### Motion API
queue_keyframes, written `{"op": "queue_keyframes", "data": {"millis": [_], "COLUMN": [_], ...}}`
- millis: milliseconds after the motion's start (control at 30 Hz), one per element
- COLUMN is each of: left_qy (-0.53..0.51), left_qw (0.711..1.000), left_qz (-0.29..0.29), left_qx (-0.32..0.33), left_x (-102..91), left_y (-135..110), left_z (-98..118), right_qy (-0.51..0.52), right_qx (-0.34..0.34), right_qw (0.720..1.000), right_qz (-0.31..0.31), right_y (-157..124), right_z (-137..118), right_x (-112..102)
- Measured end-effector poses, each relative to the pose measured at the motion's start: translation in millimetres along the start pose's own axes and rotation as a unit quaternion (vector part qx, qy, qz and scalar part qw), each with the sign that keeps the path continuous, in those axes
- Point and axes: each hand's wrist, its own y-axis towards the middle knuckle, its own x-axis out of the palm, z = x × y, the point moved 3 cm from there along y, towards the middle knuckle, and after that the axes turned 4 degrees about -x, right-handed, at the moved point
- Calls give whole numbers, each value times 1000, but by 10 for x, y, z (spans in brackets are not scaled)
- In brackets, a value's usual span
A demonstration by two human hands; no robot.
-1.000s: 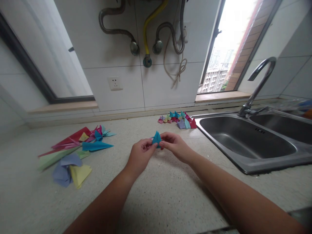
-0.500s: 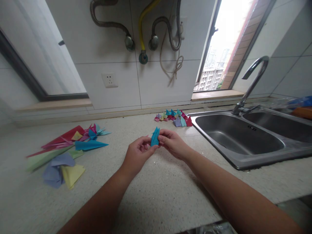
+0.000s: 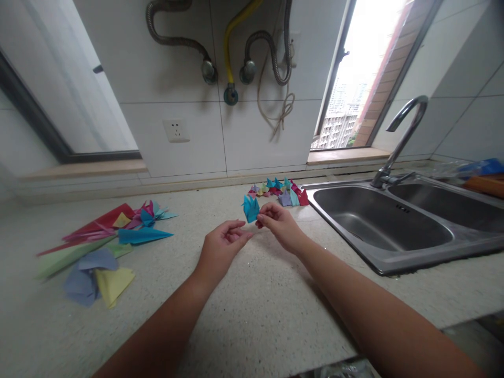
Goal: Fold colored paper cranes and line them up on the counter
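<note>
A small blue origami figure [image 3: 251, 209] with several pointed tips is held up over the speckled countertop [image 3: 252, 310]. My right hand [image 3: 280, 224] pinches its lower right side between thumb and fingers. Just below and to the left of the figure is my left hand [image 3: 223, 242], its thumb and fingers apart with nothing between them. Behind my right hand stands a cluster of small folded paper figures [image 3: 293, 197] in red, blue, lilac, yellow and mint.
On the left lie loose paper pieces, among them a blue paper plane [image 3: 145, 235], lilac paper [image 3: 84, 278] and yellow paper [image 3: 114, 283]. A double steel sink [image 3: 378, 215] with a tap [image 3: 401, 142] occupies the right. Tiled wall with a socket [image 3: 176, 130] rises behind.
My left hand has let go of the blue figure. Held in my right hand, the figure has risen slightly, turned and spread wider. The view has shifted a little.
</note>
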Motion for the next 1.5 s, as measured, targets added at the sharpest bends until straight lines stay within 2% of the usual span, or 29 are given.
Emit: {"op": "queue_keyframes", "data": {"millis": [100, 167, 200, 267, 333, 367, 433, 600, 733, 867, 967, 1267, 1500], "left_qy": [25, 39, 43, 52, 61, 67, 77, 124, 136, 145, 149, 156, 169], "left_qw": [1000, 999, 999, 998, 998, 997, 996, 991, 988, 985, 984, 983, 981], "left_qz": [-9, -14, -18, -24, -26, -25, -23, -27, -36, -35, -32, -34, -41], "left_qx": [2, 11, 14, 19, 24, 27, 33, 52, 70, 84, 92, 89, 92], "left_x": [3, 6, 7, 7, 1, -3, -12, -16, -13, -12, -11, -14, -16], "left_y": [9, 14, 15, 18, 21, 21, 20, 3, -14, -23, -23, -18, -27], "left_z": [-65, -97, -110, -133, -148, -152, -150, -110, -75, -52, -47, -52, -18], "right_qy": [-67, -168, -249, -418, -530, -565, -607, -655, -693, -709, -716, -727, -725], "right_qx": [10, 54, 74, 112, 121, 115, 93, 85, 83, 64, 90, 137, 137], "right_qw": [994, 975, 955, 890, 828, 807, 782, 750, 714, 698, 688, 669, 673], "right_qz": [89, 131, 143, 142, 134, 131, 109, -27, -55, -76, -81, -65, -54], "right_y": [86, 120, 128, 131, 120, 112, 87, -14, -51, -43, -49, -12, 72], "right_z": [156, 275, 316, 359, 342, 317, 255, 170, 164, 195, 230, 329, 415], "right_x": [-321, -575, -698, -896, -1007, -1024, -988, -730, -600, -493, -465, -588, -633]}}
